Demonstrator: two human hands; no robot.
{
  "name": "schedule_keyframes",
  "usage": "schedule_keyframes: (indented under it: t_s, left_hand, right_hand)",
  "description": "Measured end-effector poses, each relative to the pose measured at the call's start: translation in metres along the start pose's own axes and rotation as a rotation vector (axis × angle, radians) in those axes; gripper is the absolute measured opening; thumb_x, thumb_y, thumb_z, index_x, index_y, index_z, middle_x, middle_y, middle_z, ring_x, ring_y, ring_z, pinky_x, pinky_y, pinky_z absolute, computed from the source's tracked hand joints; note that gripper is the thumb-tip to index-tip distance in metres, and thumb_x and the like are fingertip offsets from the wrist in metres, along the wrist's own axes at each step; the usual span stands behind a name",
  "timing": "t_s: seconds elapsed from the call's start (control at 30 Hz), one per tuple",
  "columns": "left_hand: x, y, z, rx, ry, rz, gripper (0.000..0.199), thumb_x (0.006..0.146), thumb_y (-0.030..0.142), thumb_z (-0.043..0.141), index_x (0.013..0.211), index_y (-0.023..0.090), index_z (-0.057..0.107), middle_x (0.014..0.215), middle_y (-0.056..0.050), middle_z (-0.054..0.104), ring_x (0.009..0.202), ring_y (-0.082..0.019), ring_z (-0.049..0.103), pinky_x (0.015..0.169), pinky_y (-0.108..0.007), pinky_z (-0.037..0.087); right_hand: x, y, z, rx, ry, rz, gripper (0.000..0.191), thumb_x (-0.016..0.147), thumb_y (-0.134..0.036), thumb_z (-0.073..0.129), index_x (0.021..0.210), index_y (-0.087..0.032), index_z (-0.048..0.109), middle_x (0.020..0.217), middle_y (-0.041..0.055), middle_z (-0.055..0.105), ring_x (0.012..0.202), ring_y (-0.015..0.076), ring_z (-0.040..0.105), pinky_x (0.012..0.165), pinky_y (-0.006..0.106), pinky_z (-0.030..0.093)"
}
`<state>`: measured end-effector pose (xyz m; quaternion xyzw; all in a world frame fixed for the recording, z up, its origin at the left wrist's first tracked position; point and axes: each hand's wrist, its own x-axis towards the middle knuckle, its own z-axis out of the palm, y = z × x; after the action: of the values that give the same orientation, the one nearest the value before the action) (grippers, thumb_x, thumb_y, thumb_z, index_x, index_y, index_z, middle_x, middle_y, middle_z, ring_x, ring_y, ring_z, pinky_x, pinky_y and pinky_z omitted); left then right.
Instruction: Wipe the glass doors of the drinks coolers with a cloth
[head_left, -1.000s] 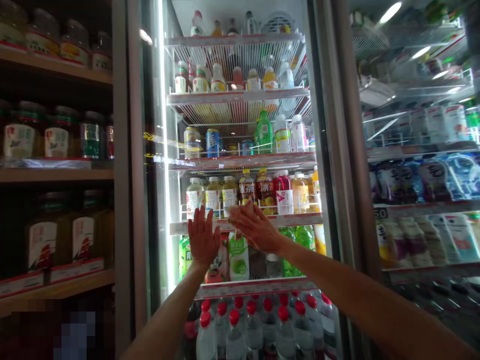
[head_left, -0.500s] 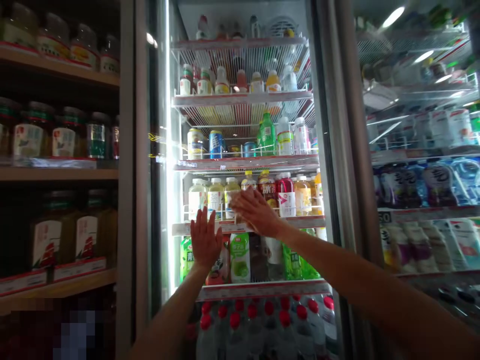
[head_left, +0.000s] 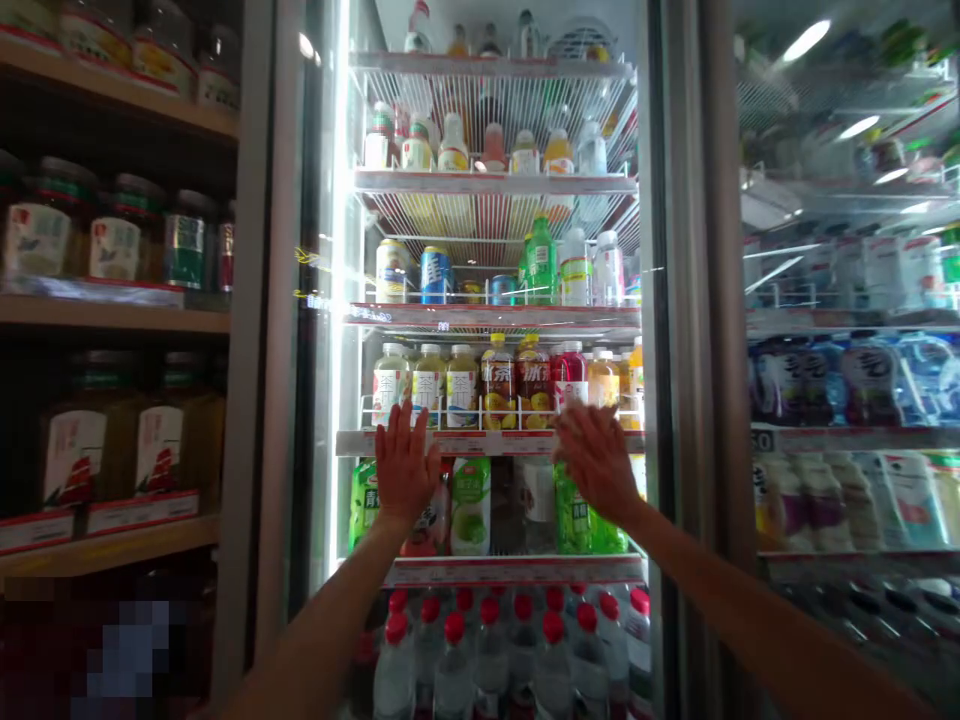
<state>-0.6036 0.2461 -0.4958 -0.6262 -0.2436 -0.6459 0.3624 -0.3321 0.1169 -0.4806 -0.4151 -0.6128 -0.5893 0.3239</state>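
Note:
Before a lit drinks cooler, my left hand (head_left: 406, 468) is raised with its fingers apart, palm toward the glass, in front of the shelf edge (head_left: 480, 441). It holds nothing; whether it touches the glass I cannot tell. My right hand (head_left: 598, 460), slightly blurred, is up at the right side of the same shelf. Its fingers are spread, and a small pale smear lies along them that I cannot make out. Behind the hands stand tea bottles (head_left: 461, 388), brown bottles with yellow caps (head_left: 498, 382) and a red drink bottle (head_left: 571, 375). Green packs (head_left: 471, 510) stand one shelf lower.
Wooden shelves with large jars (head_left: 75, 445) stand at the left. Red-capped water bottles (head_left: 454, 660) fill the cooler's bottom. A metal door frame (head_left: 694, 300) divides it from another cooler with bottles (head_left: 870, 375) on the right.
My right hand has moved to the right, away from my left hand, uncovering the brown bottles. My left hand stays raised in nearly the same place. The view has shifted slightly.

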Motion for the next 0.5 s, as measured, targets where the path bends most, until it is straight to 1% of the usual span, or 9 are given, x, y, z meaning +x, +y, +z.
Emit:
schedule_keyframes:
  t_s: [0.03,0.1,0.17,0.23,0.3,0.33,0.4,0.47,0.5]
  left_hand:
    - [0.000,0.000,0.000,0.003,-0.007,0.001,0.053,0.087,0.025,0.040,0.138,0.014,0.030,0.145,-0.014,0.029,0.138,-0.024,0.016,0.112,-0.045,0.015]
    - [0.000,0.001,-0.001,0.006,-0.019,-0.006,0.053,0.087,0.025,0.040,0.137,0.015,0.031,0.146,-0.013,0.028,0.138,-0.024,0.016,0.112,-0.044,0.014]
    - [0.000,0.001,-0.001,0.010,-0.021,-0.017,0.052,0.087,0.025,0.040,0.137,0.015,0.031,0.146,-0.013,0.028,0.138,-0.024,0.016,0.113,-0.043,0.014]
    - [-0.001,0.000,0.000,0.012,-0.014,-0.030,0.052,0.087,0.026,0.040,0.138,0.016,0.030,0.146,-0.012,0.028,0.138,-0.023,0.016,0.112,-0.044,0.014]
    - [-0.001,0.000,0.001,0.010,-0.013,-0.035,0.053,0.087,0.027,0.040,0.138,0.017,0.030,0.146,-0.012,0.028,0.138,-0.023,0.016,0.112,-0.044,0.015]
    - [-0.001,0.000,0.002,0.008,-0.013,-0.034,0.053,0.087,0.027,0.039,0.138,0.017,0.030,0.146,-0.012,0.029,0.138,-0.023,0.016,0.112,-0.044,0.015]
    - [-0.001,-0.001,0.002,0.008,-0.012,-0.023,0.053,0.087,0.026,0.040,0.138,0.017,0.029,0.145,-0.013,0.029,0.138,-0.022,0.016,0.111,-0.044,0.016]
    - [0.000,-0.001,0.002,0.015,-0.003,-0.007,0.054,0.087,0.026,0.040,0.138,0.016,0.029,0.145,-0.014,0.030,0.138,-0.022,0.016,0.111,-0.044,0.016]
    - [0.000,-0.001,0.001,0.019,0.004,-0.003,0.054,0.087,0.025,0.039,0.138,0.016,0.029,0.144,-0.014,0.030,0.138,-0.023,0.016,0.111,-0.044,0.016]
  right_hand:
    - [-0.016,-0.004,0.000,0.016,-0.056,-0.124,0.068,0.082,-0.021,0.044,0.143,-0.032,0.017,0.150,-0.0011,0.021,0.137,0.0262,0.022,0.108,0.053,0.027]
    - [-0.028,0.005,-0.001,-0.009,-0.039,-0.137,0.069,0.081,-0.022,0.046,0.142,-0.037,0.018,0.147,-0.0042,0.028,0.135,0.0231,0.028,0.109,0.047,0.028]
    - [-0.011,0.032,-0.002,-0.053,0.052,-0.004,0.067,0.082,-0.022,0.045,0.142,-0.037,0.019,0.148,-0.0024,0.026,0.135,0.0246,0.028,0.108,0.049,0.028]
    - [0.020,0.062,-0.004,-0.089,0.182,0.176,0.062,0.085,-0.020,0.040,0.143,-0.030,0.021,0.151,0.0040,0.019,0.136,0.0302,0.024,0.105,0.058,0.027]
    - [0.048,0.078,-0.004,-0.101,0.305,0.305,0.056,0.086,-0.019,0.036,0.141,-0.023,0.027,0.151,0.0098,0.018,0.136,0.0337,0.021,0.104,0.063,0.024]
    - [0.056,0.076,-0.003,-0.099,0.338,0.329,0.054,0.086,-0.019,0.035,0.140,-0.021,0.030,0.150,0.0115,0.019,0.136,0.0340,0.020,0.105,0.062,0.022]
    - [0.058,0.053,0.000,-0.082,0.320,0.280,0.053,0.085,-0.019,0.038,0.138,-0.019,0.034,0.150,0.0117,0.021,0.137,0.0323,0.019,0.108,0.057,0.022]
    - [0.046,0.016,0.006,-0.056,0.217,0.119,0.054,0.084,-0.020,0.042,0.137,-0.022,0.036,0.149,0.0071,0.026,0.137,0.0286,0.020,0.109,0.049,0.027]
    - [0.038,-0.001,0.009,-0.038,0.170,0.020,0.053,0.083,-0.022,0.043,0.135,-0.027,0.038,0.146,0.0018,0.031,0.137,0.0249,0.023,0.109,0.045,0.030]
